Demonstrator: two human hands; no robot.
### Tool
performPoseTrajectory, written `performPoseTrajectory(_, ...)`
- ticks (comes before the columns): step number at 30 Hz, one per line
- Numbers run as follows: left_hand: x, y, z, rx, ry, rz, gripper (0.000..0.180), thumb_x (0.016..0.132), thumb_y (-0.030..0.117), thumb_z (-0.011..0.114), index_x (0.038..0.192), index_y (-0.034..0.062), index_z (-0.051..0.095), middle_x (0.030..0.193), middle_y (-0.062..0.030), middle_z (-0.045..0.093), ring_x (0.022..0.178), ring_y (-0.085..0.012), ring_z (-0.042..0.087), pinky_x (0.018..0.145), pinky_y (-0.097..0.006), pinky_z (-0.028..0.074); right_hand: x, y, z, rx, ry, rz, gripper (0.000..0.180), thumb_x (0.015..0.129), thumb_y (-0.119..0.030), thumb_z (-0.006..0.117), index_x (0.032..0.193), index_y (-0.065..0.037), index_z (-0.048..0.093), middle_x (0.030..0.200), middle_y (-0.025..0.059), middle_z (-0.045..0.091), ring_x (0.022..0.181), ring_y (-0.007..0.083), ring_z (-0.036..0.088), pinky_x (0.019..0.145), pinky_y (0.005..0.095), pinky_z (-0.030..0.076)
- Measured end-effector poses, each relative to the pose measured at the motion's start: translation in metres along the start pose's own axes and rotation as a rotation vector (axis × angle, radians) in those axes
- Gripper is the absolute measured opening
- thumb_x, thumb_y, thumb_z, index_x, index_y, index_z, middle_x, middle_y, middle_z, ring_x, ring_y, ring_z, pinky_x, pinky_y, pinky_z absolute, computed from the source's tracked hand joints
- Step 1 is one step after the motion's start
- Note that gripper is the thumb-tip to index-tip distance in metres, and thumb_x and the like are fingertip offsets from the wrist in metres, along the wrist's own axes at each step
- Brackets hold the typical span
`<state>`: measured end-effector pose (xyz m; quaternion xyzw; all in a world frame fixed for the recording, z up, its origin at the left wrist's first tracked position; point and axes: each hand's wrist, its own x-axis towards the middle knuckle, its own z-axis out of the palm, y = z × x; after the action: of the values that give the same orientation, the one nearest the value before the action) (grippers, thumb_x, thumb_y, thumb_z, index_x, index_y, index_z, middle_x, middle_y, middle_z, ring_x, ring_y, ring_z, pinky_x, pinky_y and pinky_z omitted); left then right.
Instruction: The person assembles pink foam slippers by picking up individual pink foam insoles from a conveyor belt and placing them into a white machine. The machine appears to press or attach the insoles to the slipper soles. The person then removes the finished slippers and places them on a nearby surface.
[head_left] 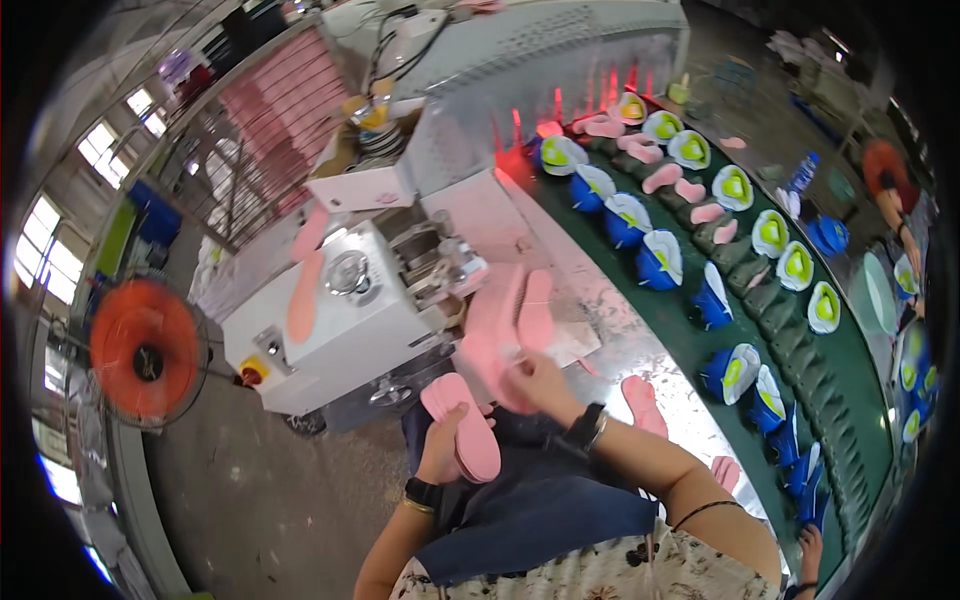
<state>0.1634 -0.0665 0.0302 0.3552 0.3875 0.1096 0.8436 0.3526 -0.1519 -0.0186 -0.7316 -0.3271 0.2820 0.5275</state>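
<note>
Left hand (pixel 440 455) is gripping a stack of pink insoles (pixel 465 435); right hand (pixel 535 385), at 1 o'clock, is pinching another insole (pixel 500 330). Probably light and floppy, best held mid-length.

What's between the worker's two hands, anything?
Head view: a bare gap over the dark apron. The left hand holds a pink insole stack; the right hand grips another pink insole.

Open cardboard box (pixel 345 160) (perhaps) upper left

— The pink insoles (pixel 470 440)?
— Soft foam, matt (smooth-faced).
— And the bench top (pixel 640 345)?
— Shiny sheet metal; the conveyor belt (pixel 800 345) looks like dull green rubber.
</note>
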Motion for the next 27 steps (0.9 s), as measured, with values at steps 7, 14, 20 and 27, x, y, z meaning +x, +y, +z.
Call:
performPoseTrajectory(7, -0.028, -0.033, -0.042, -0.155, -0.171, -0.159, 0.042, 0.092, 0.025, 0.039, 0.126, 0.001, 0.046, 0.114, -0.0131, 0.057, 0.106, -0.0293, 0.059, 0.095, -0.042, 0.047, 0.14, -0.01, 0.006, -0.015, 0.176, -0.157, 0.035, 0.08, -0.015, 0.065, 0.109, 0.003, 0.057, 0.087, 0.0121, 0.064, 0.081, 0.0201, 0.064, 0.07, 0.032, 0.05)
performPoseTrajectory(14, -0.033, -0.019, -0.034, -0.097, -0.065, -0.114, 0.045, 0.093, 0.027, 0.037, 0.13, 0.0001, 0.042, 0.117, -0.0222, 0.057, 0.109, -0.0314, 0.058, 0.094, -0.042, 0.048, 0.144, -0.048, -0.016, -0.106, 0.142, -0.112, 0.041, 0.079, -0.018, 0.064, 0.114, 0.001, 0.053, 0.098, 0.0205, 0.063, 0.082, 0.0335, 0.065, 0.073, 0.0406, 0.051)
performPoseTrajectory(20, -0.033, -0.022, -0.052, -0.073, -0.012, -0.146, 0.05, 0.096, 0.03, 0.036, 0.133, -0.0036, 0.036, 0.123, -0.0273, 0.054, 0.109, -0.0339, 0.058, 0.094, -0.044, 0.048, 0.144, -0.041, -0.03, -0.562, 0.291, -0.336, 0.042, 0.082, -0.03, 0.062, 0.115, -0.004, 0.058, 0.098, 0.0197, 0.065, 0.089, 0.0375, 0.063, 0.075, 0.0436, 0.05)
performPoseTrajectory(27, -0.035, -0.021, -0.039, -0.135, 0.163, -0.055, 0.042, 0.096, 0.031, 0.05, 0.122, -0.0018, 0.046, 0.114, -0.0167, 0.06, 0.102, -0.0294, 0.061, 0.091, -0.043, 0.049, 0.232, -0.006, 0.028, 0.085, 0.309, -0.065, 0.034, 0.086, -0.031, 0.056, 0.094, 0.0, 0.063, 0.077, 0.0138, 0.066, 0.066, 0.0231, 0.065, 0.062, 0.0358, 0.051)
